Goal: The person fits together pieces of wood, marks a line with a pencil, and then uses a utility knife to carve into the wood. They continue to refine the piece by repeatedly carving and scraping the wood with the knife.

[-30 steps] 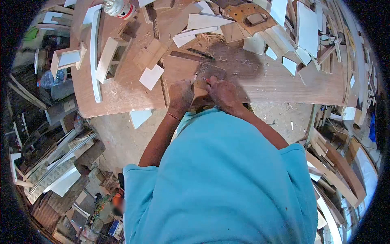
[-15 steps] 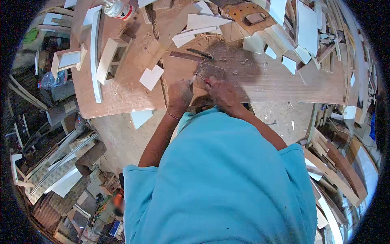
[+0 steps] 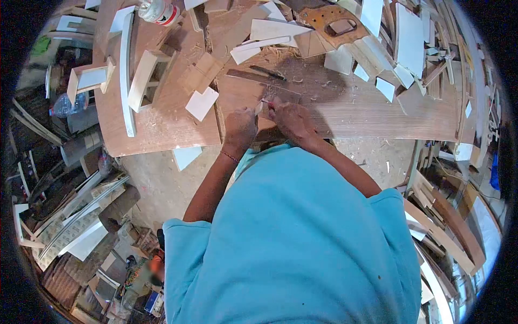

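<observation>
Close in front of my body, at the near edge of the wooden workbench point(image 3: 372, 116), both hands work together. My left hand point(image 3: 240, 128) is closed on a small pale piece point(image 3: 259, 108) that sticks out past its fingertips. Wrapped round a small red-handled tool point(image 3: 271, 106) is my right hand point(image 3: 293, 123); the thin metal tip points left toward the pale piece. Just beyond the hands lies a slim black tool point(image 3: 268, 72) beside a narrow dark wood strip point(image 3: 244, 75). An L-shaped white offcut point(image 3: 202, 103) rests left of my left hand.
A handsaw with a wooden handle point(image 3: 313, 16) lies at the back, among white boards point(image 3: 278, 31) and shavings. On the left stand a small wooden frame point(image 3: 143, 81), a long white strip point(image 3: 127, 81) and a plastic bottle point(image 3: 158, 13). Timber offcuts point(image 3: 450, 227) are piled at right.
My right hand and the red-handled tool have shifted slightly, with the tip still near the pale piece. My left hand has moved only a little. The bench things stay put.
</observation>
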`<state>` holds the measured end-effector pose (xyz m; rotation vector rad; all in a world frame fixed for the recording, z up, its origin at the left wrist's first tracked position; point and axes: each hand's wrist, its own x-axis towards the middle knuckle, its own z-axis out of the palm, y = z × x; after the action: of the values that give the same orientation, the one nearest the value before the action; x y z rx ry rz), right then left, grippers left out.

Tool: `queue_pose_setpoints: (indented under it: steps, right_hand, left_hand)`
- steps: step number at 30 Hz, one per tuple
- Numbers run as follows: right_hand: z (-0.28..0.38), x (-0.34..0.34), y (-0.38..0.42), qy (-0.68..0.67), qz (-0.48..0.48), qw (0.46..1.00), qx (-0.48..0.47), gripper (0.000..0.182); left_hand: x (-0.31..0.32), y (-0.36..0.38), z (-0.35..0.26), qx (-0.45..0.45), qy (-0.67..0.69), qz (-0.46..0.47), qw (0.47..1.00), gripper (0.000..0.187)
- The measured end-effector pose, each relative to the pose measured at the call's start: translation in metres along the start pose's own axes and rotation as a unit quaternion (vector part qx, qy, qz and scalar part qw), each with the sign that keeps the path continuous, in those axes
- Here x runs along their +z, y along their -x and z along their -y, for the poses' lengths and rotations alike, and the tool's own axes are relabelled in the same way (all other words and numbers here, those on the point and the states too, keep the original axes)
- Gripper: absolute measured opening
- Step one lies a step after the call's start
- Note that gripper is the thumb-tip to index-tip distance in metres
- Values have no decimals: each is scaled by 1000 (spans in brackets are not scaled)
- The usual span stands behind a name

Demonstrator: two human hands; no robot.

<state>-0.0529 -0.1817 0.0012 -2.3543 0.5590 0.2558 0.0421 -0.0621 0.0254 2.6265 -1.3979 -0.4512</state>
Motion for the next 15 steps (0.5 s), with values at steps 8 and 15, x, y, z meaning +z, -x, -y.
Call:
queue_pose_setpoints:
  steps: [8,15]
  right_hand:
    - [-3,-8,14,-80,-24,996,-19,24]
    - [-11,11,7,3,-31,999,-16,23]
  left_hand:
    - [5,-1,4,4,15,-21,1000,13]
    - [6,3,-1,3,23,-26,999,11]
